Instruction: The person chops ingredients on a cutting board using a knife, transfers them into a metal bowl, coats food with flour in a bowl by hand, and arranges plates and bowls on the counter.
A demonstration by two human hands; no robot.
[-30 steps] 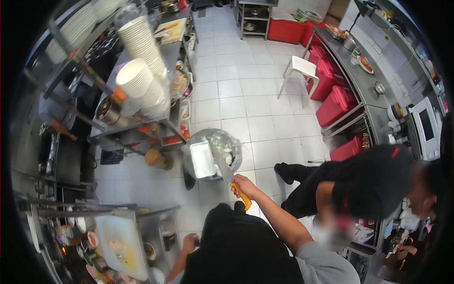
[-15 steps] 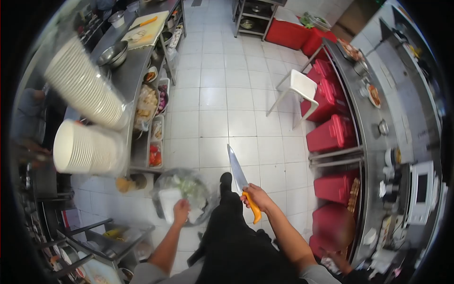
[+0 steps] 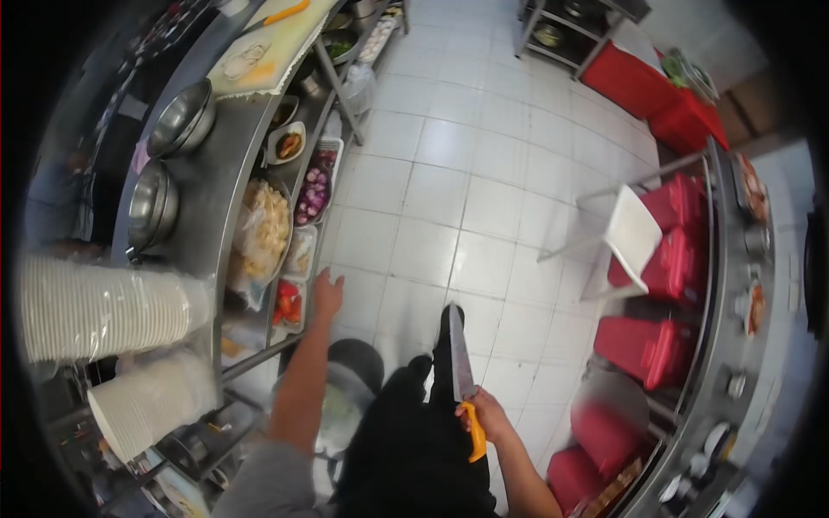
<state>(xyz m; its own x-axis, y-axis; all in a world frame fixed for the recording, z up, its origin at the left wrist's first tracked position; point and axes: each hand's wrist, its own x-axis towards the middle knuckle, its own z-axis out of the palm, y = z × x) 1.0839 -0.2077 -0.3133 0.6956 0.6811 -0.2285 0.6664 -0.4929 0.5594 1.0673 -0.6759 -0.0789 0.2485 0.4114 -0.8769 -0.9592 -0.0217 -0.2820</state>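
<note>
My right hand (image 3: 490, 416) grips the orange handle of a large kitchen knife (image 3: 463, 358), its blade pointing forward over my shoe. My left hand (image 3: 327, 293) is empty with its fingers apart, held out beside the lower shelf of the left counter. Nearest to it are a white tray of cut red vegetables (image 3: 288, 302) and a small tray with pale contents (image 3: 300, 252). Whether it touches either tray I cannot tell. Below my left forearm stands a lined bin (image 3: 354, 367) with pale green scraps, partly hidden by my arm and leg.
Stacked white containers (image 3: 112, 311) in plastic stand on the left counter (image 3: 203, 190), near metal bowls (image 3: 154, 205) and a cutting board (image 3: 259, 65). Red onions (image 3: 313, 194) lie on the shelf below. A white stool (image 3: 635, 233) and red bins (image 3: 643, 350) line the right side.
My left hand has moved from above the bin forward to beside the shelf. The view has shifted forward and turned left. The knife remains in my right hand.
</note>
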